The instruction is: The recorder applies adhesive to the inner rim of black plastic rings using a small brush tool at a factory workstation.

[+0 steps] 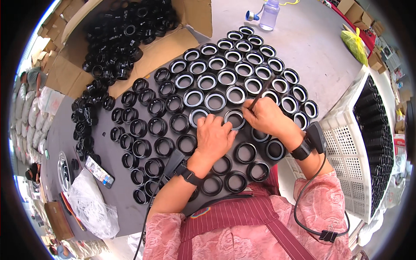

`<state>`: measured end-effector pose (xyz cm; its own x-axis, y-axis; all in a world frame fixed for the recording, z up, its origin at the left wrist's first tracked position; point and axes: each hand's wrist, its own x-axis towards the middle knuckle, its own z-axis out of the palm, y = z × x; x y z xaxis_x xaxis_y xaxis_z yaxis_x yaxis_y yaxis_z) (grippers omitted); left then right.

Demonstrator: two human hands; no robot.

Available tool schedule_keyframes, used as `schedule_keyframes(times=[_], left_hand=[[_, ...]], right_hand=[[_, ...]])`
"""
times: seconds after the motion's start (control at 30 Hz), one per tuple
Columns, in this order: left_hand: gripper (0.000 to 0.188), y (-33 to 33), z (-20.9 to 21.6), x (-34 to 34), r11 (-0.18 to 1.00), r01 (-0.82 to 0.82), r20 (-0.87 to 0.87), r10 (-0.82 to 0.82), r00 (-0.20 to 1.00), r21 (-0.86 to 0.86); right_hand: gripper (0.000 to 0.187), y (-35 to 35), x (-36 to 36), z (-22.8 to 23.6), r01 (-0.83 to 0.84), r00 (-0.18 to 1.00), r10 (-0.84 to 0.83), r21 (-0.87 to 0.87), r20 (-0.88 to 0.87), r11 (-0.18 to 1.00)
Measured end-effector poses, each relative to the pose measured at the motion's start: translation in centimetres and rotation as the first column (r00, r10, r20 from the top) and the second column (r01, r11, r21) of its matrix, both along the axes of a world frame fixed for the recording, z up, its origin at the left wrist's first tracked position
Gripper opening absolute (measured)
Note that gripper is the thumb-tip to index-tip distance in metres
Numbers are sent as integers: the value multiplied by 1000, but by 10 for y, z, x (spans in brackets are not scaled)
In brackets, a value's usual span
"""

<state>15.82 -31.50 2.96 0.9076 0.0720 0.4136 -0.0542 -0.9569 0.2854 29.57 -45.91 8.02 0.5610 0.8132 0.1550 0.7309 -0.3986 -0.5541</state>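
Many black rings stand in slanting rows on the grey table. Those at the centre and far right, such as one black ring with a pale inner band (215, 101), differ from the all-black rings (157, 126) on the left and near side. My left hand (213, 138) lies over the rings, fingers apart, its tips touching the rims of two pale-banded ones. In my right hand (269, 116) a thin dark stick-like tool (262, 92) is pinched, slanting up and away. Its lower end is hidden by my fingers beside the ring (234, 118) between my hands.
A cardboard box (143, 65) of loose black rings spills onto the table at far left. Right of me stands a white perforated crate (346, 143) packed with black parts. A phone (99, 172), a clear plastic bag (93, 203) and a water bottle (269, 16) lie around.
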Motion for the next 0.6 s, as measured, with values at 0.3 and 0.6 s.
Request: schedule_keyframes(times=[0.3, 0.6], left_hand=[[32, 2, -3, 2, 999, 25, 104, -20, 994, -46], [73, -3, 14, 7, 987, -99, -194, 73, 978, -127]], right_hand=[[21, 10, -19, -14, 19, 954, 30, 159, -297, 987], [21, 6, -23, -44, 248, 921, -101, 367, -377, 896]])
